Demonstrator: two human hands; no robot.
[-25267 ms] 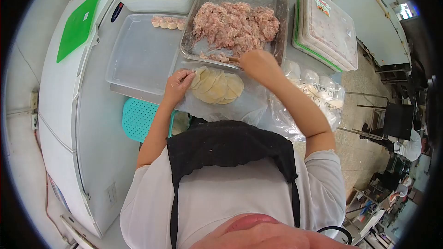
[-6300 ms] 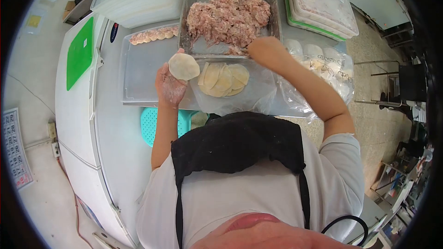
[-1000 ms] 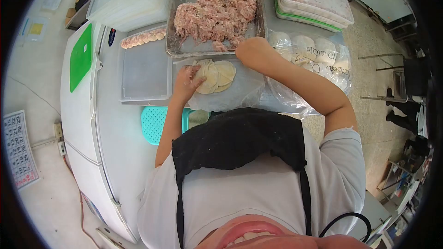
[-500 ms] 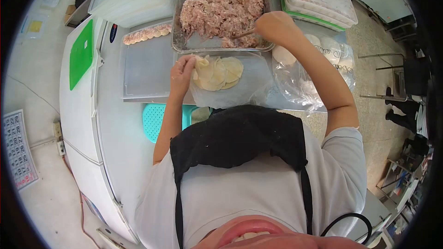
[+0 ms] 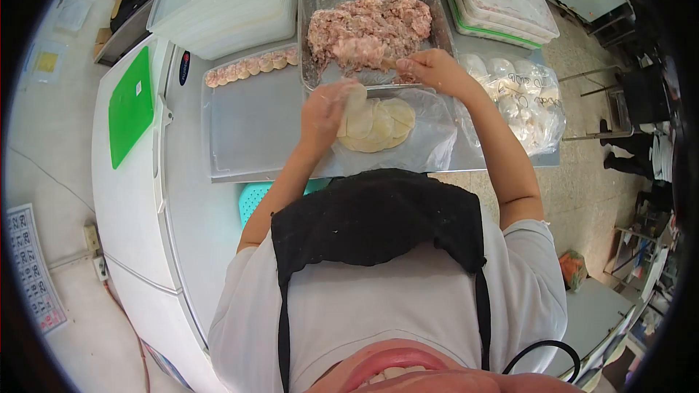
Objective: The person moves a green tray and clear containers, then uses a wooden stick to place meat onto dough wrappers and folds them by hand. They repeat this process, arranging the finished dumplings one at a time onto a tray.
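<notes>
My left hand [image 5: 326,115], slightly blurred, pinches a thin round dumpling wrapper [image 5: 356,103] at the near edge of the metal pan [image 5: 439,25]. Below it, a fanned pile of pale wrappers [image 5: 386,127] lies on a clear plastic sheet [image 5: 433,138]. Closed around a small wooden stick [image 5: 388,63], my right hand [image 5: 431,73] is over the pan's near right side. The stick's tip reaches the minced meat [image 5: 364,22], which is heaped in the pan. My fingers hide most of the stick.
A row of filled dumplings [image 5: 251,67] lines the far edge of a translucent tray [image 5: 251,127] at left. Stacked plastic trays [image 5: 226,14] stand behind it. Lidded containers [image 5: 499,0] and bagged white rounds [image 5: 517,98] are at right. A turquoise basket [image 5: 253,200] sits below the table edge.
My left hand has lifted a wrapper from the pile toward the pan. My right hand has shifted lower and left relative to the pan, with the stick still in it. The camera view has shifted slightly.
</notes>
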